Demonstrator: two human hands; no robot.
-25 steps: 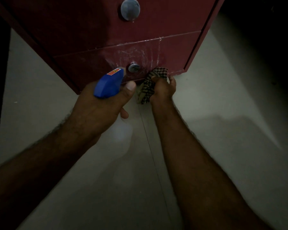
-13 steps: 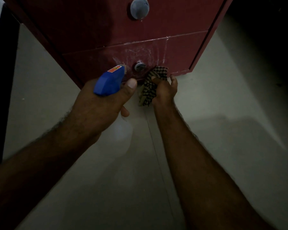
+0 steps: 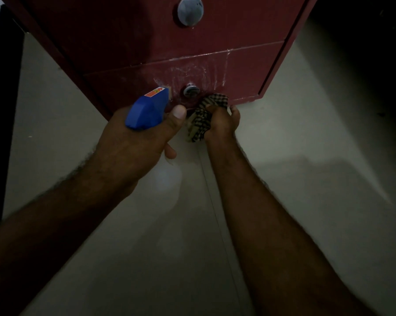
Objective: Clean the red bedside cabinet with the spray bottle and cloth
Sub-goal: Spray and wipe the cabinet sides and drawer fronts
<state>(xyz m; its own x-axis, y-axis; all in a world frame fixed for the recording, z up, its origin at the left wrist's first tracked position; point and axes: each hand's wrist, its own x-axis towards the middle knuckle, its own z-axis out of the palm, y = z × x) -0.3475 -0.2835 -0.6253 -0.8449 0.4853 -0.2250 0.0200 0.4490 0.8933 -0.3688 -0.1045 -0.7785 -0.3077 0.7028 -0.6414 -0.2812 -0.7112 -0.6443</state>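
Observation:
The red bedside cabinet (image 3: 242, 35) fills the top of the view, its two drawer fronts each with a round silver knob. Wet spray streaks cover the lower drawer (image 3: 245, 71) around its knob (image 3: 191, 90). My left hand (image 3: 137, 142) grips the spray bottle by its blue head (image 3: 146, 114), nozzle pointed at the lower drawer just left of the knob. My right hand (image 3: 222, 124) clutches a bunched checked cloth (image 3: 202, 117) against the bottom edge of the lower drawer, right of the knob. The bottle's body is hidden behind my left hand.
Pale tiled floor (image 3: 306, 201) spreads below and to both sides of the cabinet. A dark upright panel (image 3: 3, 110) stands at the far left. The far right corner is in deep shadow.
The view has shifted slightly, so the cabinet sits further right in frame. Both hands keep their places by the lower drawer, still holding bottle and cloth.

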